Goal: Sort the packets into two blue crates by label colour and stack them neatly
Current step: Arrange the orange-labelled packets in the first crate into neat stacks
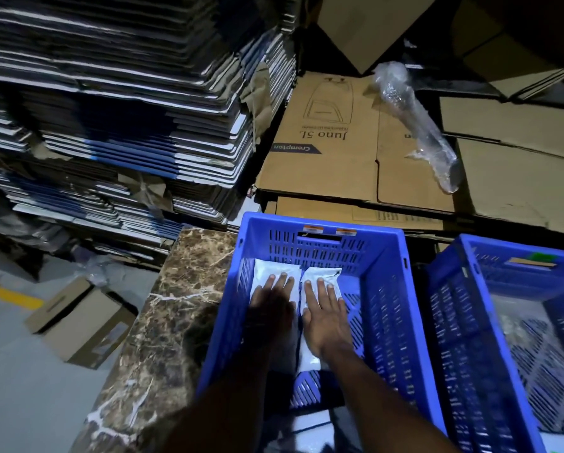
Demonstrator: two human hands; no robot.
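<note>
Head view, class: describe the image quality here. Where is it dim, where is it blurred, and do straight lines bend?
Head view: dim overall, with the left hand in deep shadow and the right hand better lit on the white packets; the right crate is smeared by blur; the cardboard stack bows from wide-angle distortion.

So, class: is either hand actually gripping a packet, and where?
Neither. The left hand and right hand lie flat, fingers straight, pressing down on the tops of two white packets in the blue crate.
</note>
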